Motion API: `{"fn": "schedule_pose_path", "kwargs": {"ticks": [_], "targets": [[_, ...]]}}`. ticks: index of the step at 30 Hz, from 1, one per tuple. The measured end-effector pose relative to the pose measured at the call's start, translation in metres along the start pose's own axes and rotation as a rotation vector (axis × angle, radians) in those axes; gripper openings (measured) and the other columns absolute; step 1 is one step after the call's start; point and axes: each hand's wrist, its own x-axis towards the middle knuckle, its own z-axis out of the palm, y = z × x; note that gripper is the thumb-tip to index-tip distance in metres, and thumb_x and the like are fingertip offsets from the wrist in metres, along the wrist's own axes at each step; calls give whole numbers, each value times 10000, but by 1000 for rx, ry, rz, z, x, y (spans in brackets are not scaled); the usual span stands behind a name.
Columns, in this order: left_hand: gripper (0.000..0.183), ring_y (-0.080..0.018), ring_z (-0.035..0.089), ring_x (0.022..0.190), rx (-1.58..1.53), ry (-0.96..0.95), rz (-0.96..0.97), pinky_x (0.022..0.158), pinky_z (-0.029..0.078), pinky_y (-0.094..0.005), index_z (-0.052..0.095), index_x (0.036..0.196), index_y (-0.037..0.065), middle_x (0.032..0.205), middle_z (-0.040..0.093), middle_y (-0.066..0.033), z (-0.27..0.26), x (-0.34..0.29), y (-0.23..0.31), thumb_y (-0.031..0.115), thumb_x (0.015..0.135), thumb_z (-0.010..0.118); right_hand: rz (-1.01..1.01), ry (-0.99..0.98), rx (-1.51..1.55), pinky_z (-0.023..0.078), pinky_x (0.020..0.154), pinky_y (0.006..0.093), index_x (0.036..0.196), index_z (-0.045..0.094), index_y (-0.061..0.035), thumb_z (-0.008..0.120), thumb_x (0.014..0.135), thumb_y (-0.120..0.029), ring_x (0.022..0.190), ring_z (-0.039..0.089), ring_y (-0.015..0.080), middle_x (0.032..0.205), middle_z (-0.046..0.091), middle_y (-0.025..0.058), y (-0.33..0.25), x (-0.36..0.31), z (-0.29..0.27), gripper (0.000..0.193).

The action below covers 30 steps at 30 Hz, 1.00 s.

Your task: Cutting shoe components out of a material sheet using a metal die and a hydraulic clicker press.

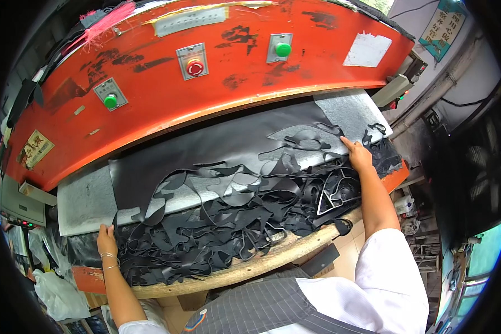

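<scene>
Sheet, thin black leather-like material, wide, near edge cut into open curves and dangling ribbons (206,133): lies across the slab, partly beneath the press beam
Slab, flat, silver-grey, speckled (83,192): bare at both ends and through the sheet's cut-outs
Press beam, long, red-painted, scuffed metal (145,83): spans the far side, bearing two round green push buttons (283,50) and one red knob (195,67)
Offcuts, tangled black strips, heaped (217,222): between slab and the pale wood-edged table rim (300,247)
Frame, triangular, bare metal (329,203): among the offcuts, right side
Left grip (107,242): fingers bunched at the sheet's near left tail; cannot tell whether pinched
Right grip (359,156): forefinger extended to the sheet's right edge; cannot tell whether closed on it
Step in hand, as judged: positioning the sheet by its two ends
Next move, as judged: calls for whole material lying flat, ribbons kept aside, both hands well out from beneath the beam
</scene>
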Motion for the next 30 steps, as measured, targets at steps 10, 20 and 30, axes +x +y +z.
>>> {"fn": "schedule_pose_path", "kwargs": {"ticks": [10,20,30], "targets": [[464,-316,577,1100,-144,167,441,909,434,-454,633,1139,103,1162,616,-116,4,7,201,337,755,748,-417,82,384,334,1032,606,1394,486,-278,689,816,-497,1353,331,386,1452,398,161,-156,-16,-48,650],[246,-356,242,1447,52,-300,507,1051,210,-709,564,962,76,1529,330,-108,24,-57,228,261,850,681,-771,-558,221,269,1032,713,1481,380,-308,531,881,-623,1461,96,450,1607,139,143,-173,-141,-64,694],[403,-383,337,1391,-95,-250,329,1118,221,-534,553,1175,76,1476,409,-192,7,-146,146,371,905,604,-520,122,365,251,1058,560,1322,548,-167,733,774,-414,1314,398,335,1459,399,163,-68,-159,-51,629]]}}
